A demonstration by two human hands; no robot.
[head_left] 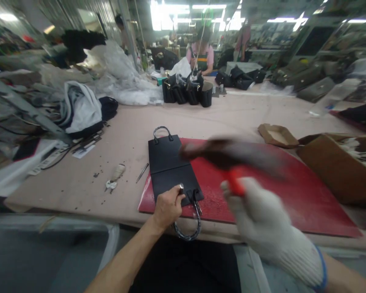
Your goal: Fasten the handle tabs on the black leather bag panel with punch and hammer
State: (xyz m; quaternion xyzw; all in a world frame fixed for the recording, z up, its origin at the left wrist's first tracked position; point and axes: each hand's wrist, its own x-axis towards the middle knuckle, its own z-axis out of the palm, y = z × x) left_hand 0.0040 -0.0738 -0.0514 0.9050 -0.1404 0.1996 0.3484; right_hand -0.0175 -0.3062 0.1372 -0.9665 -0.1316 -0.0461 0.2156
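A black panel point(171, 158) with a crease across its middle lies on a red mat point(262, 195). One handle point(161, 129) stands at its far end, and another handle point(187, 236), wrapped in clear film, hangs past the table's near edge. My bare left hand point(168, 207) pinches a short metal punch point(181, 189) upright on the panel's near half. Right of it, my right hand point(259, 211), in a white knit glove, grips the red handle of a hammer point(228, 152); the hammer's head is blurred, raised above the mat.
A metal rod point(142, 173) and a wound thread spool point(118, 172) lie left of the panel. Cardboard boxes point(335, 167) stand at the right. Black bags point(186, 91) are lined up farther back, with a person in pink point(201, 55) behind them.
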